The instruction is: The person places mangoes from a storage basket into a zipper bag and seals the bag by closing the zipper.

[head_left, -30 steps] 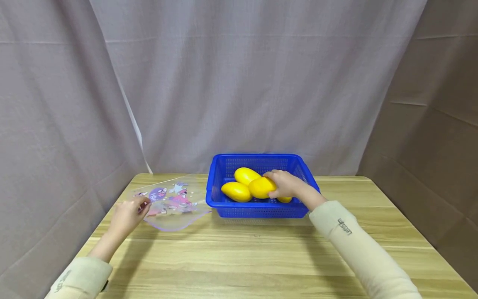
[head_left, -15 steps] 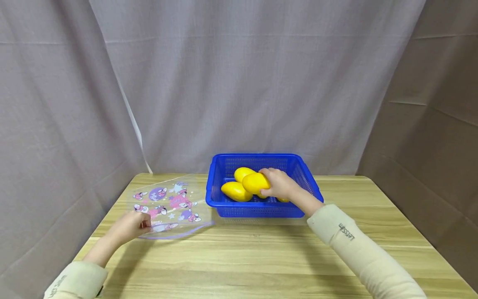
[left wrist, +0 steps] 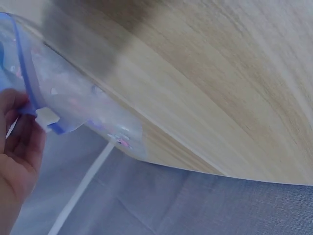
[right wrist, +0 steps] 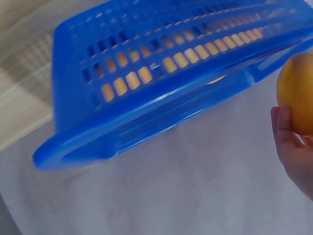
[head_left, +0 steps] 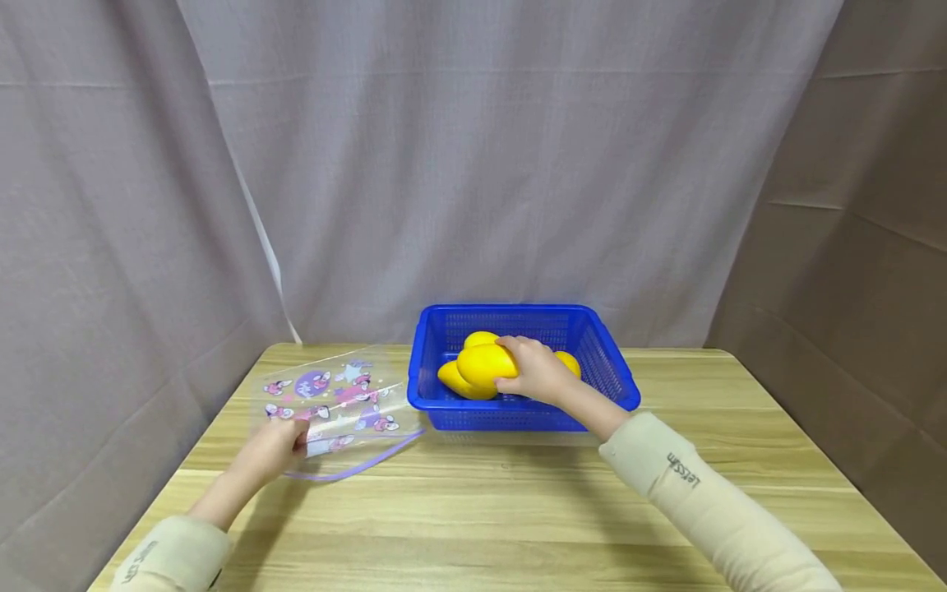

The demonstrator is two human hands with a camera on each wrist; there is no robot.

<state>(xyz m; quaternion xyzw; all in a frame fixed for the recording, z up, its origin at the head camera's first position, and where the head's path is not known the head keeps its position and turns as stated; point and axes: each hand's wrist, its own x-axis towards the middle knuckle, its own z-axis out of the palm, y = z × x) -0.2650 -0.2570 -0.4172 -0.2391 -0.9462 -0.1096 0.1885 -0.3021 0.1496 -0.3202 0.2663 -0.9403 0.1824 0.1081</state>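
A clear zip bag (head_left: 351,403) printed with pink and purple cartoon figures lies at the left, its purple zip edge toward me. My left hand (head_left: 268,450) pinches that edge. A white slider (left wrist: 47,118) shows beside the fingers in the left wrist view. Over the blue basket (head_left: 444,404), my right hand (head_left: 540,372) grips a yellow mango (head_left: 484,364), which also appears in the right wrist view at the right edge. More mangoes lie in the basket: one at left (head_left: 453,380), one behind (head_left: 479,338), and one at right (head_left: 568,362), partly hidden by the hand.
The wooden table (head_left: 473,510) carries the bag and the basket, which stand close side by side near its back edge. Grey curtains (head_left: 518,164) hang behind and on both sides.
My right hand has lifted the mango a little and moved left with it, uncovering the mango at right. My left hand has drawn the bag's zip edge toward me, flattening the bag.
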